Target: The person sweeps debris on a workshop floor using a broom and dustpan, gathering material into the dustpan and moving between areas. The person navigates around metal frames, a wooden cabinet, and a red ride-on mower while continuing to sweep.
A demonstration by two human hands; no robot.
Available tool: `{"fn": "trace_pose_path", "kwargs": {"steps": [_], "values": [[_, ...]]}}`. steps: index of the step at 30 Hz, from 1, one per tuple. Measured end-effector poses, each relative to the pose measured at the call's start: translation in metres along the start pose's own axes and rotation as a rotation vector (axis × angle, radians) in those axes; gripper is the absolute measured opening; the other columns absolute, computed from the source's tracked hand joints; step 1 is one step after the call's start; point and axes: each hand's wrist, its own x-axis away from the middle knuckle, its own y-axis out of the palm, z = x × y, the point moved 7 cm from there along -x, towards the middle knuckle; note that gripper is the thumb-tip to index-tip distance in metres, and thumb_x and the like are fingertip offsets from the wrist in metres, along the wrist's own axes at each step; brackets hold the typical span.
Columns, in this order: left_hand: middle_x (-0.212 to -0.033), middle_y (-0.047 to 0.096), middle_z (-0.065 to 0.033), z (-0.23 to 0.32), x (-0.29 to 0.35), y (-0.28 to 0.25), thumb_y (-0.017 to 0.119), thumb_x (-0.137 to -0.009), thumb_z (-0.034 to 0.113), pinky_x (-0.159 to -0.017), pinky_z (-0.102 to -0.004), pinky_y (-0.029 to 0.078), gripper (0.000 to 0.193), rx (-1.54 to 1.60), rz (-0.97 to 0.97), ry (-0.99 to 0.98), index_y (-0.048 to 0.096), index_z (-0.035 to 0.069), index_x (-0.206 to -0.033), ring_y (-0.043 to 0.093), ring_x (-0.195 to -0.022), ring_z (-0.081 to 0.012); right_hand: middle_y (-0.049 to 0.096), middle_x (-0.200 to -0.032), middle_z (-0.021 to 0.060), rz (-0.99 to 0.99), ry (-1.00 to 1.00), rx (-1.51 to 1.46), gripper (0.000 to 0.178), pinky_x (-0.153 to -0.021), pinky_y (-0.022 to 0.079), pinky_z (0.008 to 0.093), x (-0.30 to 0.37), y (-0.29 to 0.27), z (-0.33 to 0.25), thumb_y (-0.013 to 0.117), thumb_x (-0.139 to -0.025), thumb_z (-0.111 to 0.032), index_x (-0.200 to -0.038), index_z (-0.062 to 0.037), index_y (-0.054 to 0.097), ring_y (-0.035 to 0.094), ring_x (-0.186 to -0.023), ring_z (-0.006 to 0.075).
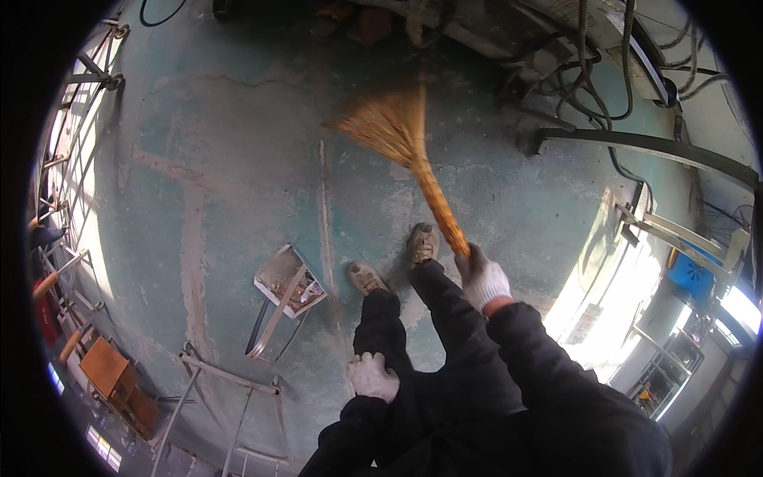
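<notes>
My right hand (483, 280), in a white work glove, is closed around the handle of a straw broom (435, 199). The broom's bristles (389, 123) fan out over the floor ahead of my feet and look blurred. Against my left thigh rests my left hand (373, 377), also gloved, with its fingers curled and nothing seen in them. A dustpan (274, 273) holding some debris lies to the left of my shoes, apart from both hands.
Machinery with hoses and cables (580, 87) stands at the far right, beside a curved metal bar (652, 143). A metal frame stand (230, 375) is at the near left, with a brown wooden box (107, 370) beyond it. Sunlight falls on the worn green floor (246, 183).
</notes>
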Motion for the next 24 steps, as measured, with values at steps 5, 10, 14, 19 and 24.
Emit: {"fn": "trace_pose_path", "kwargs": {"steps": [5, 10, 14, 19, 24], "values": [[-0.095, 0.071, -0.0179, -0.011, 0.011, 0.006, 0.077, -0.068, 0.013, -0.09, -0.0568, 0.054, 0.017, 0.023, 0.014, -0.023, 0.073, 0.008, -0.084, 0.07, -0.101, -0.0435, 0.079, -0.121, 0.0336, -0.115, -0.109, 0.126, 0.053, -0.103, 0.06, 0.0617, -0.127, 0.058, -0.069, 0.056, -0.116, -0.051, -0.14, -0.0067, 0.073, 0.074, -0.121, 0.0544], [-0.096, 0.073, -0.0162, -0.021, 0.011, 0.001, 0.078, -0.07, 0.02, -0.086, -0.0572, 0.055, 0.019, 0.041, 0.05, -0.006, 0.076, 0.009, -0.085, 0.073, -0.098, -0.041, 0.078, -0.129, 0.036, -0.211, 0.225, 0.279, 0.058, -0.108, 0.059, 0.0595, -0.025, 0.031, 0.056, 0.056, -0.115, -0.053, -0.138, -0.0037, 0.077, 0.072, -0.128, 0.0547], [-0.094, 0.073, -0.0152, -0.031, 0.005, 0.002, 0.077, -0.072, 0.021, -0.086, -0.0568, 0.055, 0.02, 0.081, 0.021, -0.018, 0.078, 0.008, -0.087, 0.073, -0.099, -0.0398, 0.079, -0.126, 0.0362, -0.125, 0.194, 0.302, 0.065, -0.103, 0.06, 0.0621, 0.104, -0.037, 0.09, 0.057, -0.115, -0.052, -0.164, -0.0088, 0.057, 0.075, -0.121, 0.055], [-0.092, 0.073, -0.0145, -0.035, 0.003, 0.002, 0.078, -0.071, 0.02, -0.085, -0.0551, 0.055, 0.017, 0.067, 0.038, 0.018, 0.079, 0.009, -0.084, 0.072, -0.098, -0.0388, 0.082, -0.107, 0.0323, -0.164, 0.002, 0.367, 0.073, -0.091, 0.063, 0.0625, 0.106, -0.015, -0.013, 0.062, -0.113, -0.052, -0.171, -0.0102, 0.047, 0.08, -0.1, 0.0544], [-0.091, 0.073, -0.0141, -0.037, 0.009, 0.005, 0.079, -0.069, 0.019, -0.083, -0.0537, 0.054, 0.014, 0.054, 0.049, -0.003, 0.078, 0.01, -0.08, 0.072, -0.095, -0.0379, 0.082, -0.099, 0.0265, -0.185, -0.414, 0.246, 0.054, -0.084, 0.061, 0.0651, -0.021, 0.123, -0.196, 0.061, -0.114, -0.049, -0.148, -0.0068, 0.057, 0.08, -0.093, 0.0494]]}}
